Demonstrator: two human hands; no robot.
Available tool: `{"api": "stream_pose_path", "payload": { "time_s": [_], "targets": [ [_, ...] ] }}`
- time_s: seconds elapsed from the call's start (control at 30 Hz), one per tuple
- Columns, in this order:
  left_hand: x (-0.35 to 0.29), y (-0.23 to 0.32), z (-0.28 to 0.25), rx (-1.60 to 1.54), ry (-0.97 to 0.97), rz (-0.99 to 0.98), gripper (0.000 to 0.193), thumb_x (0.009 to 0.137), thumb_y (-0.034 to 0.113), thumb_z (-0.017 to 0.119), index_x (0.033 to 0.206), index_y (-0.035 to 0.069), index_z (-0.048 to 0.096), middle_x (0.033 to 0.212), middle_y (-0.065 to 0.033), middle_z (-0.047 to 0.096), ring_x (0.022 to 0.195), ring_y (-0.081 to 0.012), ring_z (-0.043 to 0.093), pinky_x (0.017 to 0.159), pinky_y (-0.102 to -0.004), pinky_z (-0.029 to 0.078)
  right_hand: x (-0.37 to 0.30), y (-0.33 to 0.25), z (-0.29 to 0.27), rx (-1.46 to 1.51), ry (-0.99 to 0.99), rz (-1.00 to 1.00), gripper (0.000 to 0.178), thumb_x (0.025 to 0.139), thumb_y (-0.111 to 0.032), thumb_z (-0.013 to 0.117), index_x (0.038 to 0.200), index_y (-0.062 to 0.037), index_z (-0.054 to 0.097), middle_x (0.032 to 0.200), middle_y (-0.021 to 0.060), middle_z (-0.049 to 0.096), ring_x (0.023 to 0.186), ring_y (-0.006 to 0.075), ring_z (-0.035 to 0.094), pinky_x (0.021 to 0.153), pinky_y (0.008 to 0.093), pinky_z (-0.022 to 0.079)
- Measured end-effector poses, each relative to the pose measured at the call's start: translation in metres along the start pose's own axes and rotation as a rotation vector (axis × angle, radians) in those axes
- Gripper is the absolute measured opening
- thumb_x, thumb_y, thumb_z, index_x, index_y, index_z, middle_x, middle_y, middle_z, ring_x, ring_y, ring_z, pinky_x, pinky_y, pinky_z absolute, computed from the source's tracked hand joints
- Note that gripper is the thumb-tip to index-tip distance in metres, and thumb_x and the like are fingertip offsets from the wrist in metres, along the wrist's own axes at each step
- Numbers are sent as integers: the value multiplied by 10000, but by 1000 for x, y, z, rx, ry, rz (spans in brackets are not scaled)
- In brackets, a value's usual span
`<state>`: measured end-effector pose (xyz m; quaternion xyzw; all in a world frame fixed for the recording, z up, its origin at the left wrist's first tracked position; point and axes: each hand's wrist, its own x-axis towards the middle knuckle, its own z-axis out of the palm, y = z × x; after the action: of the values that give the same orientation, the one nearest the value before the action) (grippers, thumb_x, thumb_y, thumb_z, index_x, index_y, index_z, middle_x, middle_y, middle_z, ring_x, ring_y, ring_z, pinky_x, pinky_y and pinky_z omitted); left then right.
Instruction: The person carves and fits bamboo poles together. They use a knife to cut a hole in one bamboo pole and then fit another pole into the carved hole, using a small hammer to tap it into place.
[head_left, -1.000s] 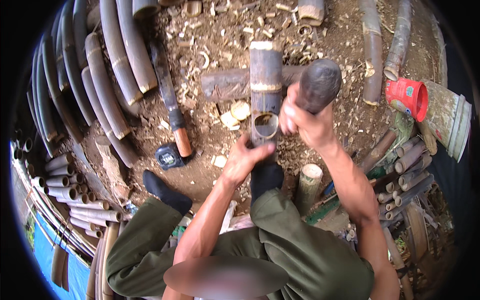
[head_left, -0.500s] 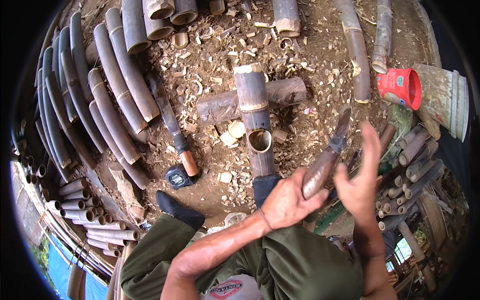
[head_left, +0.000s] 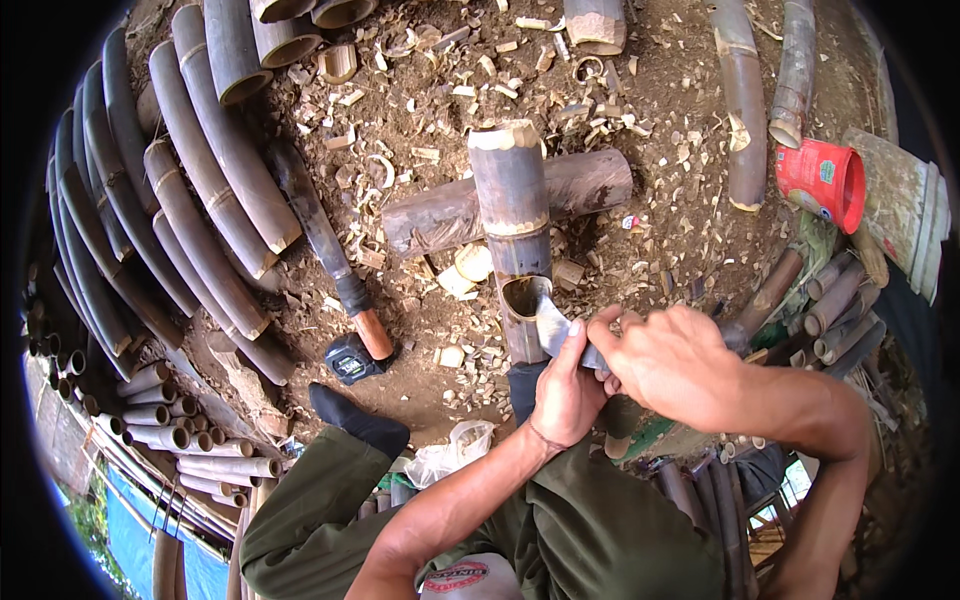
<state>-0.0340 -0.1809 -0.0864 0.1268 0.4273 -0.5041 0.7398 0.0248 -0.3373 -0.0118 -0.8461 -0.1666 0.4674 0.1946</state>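
A dark bamboo section (head_left: 508,180) lies across a short log (head_left: 425,218), its near end against my dark-socked foot (head_left: 526,388). An oval hole is cut in the upper side of the bamboo. The knife (head_left: 553,328) has its blade tip at the edge of that hole. My right hand (head_left: 672,362) is closed round the knife, hiding most of the handle. Along the blade presses the thumb of my left hand (head_left: 568,398), whose curled fingers are partly hidden underneath.
A machete (head_left: 315,225) and a black tape measure (head_left: 352,358) lie to the left, beside a row of bamboo poles (head_left: 190,215). Chips litter the soil. On the right are a red tub (head_left: 815,180), a dirty white bucket (head_left: 895,205) and stacked bamboo (head_left: 835,300). A clear plastic bag (head_left: 450,455) lies between my legs.
The knife has come from the right down to the bamboo's hole. My right hand, open before, now grips it. My left hand has shifted from the handle to the blade.
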Motion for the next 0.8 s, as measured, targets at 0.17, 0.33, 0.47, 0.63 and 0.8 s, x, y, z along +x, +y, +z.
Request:
{"api": "stream_pose_path", "payload": {
  "time_s": [0.17,0.33,0.47,0.63,0.8],
  "targets": [
    [-10,6,1,40,58,40,533,1039,395,421,1432,36,434,749,3,533,680,-129,508,636,-287,440,16,12,-5,180,-164,-49,271,845,-164,620,1046,16,595,744,150,682,668,340,690,578,442,531],
    [-24,30,-4,518,289,-16,480,1037,348,431,1341,-9,531,652,-21,543,541,-115,482,526,-260,413,18,-9,19,527,-254,185,262,818,-147,612,1034,-13,546,737,196,680,686,391,674,616,472,543],
    [-29,50,-11,857,382,-42,443,1019,333,453,1085,-51,662,589,-43,563,484,-117,501,473,-272,418,21,-28,63,829,12,218,295,821,-164,612,1056,-18,510,752,207,679,706,412,669,650,502,533],
    [-33,78,-18,1316,387,7,586,963,360,504,651,-127,597,535,-240,581,498,-325,631,527,-446,487,35,-62,99,1080,268,277,511,836,-135,660,1273,3,433,797,242,665,756,437,670,631,470,531],
    [-30,98,-18,1778,296,133,539,952,346,500,693,-115,606,654,-349,561,731,-500,626,601,-523,493,56,-88,130,1199,522,285,534,820,-119,679,1279,-2,432,823,261,658,813,441,674,651,461,539]
  ]
}}
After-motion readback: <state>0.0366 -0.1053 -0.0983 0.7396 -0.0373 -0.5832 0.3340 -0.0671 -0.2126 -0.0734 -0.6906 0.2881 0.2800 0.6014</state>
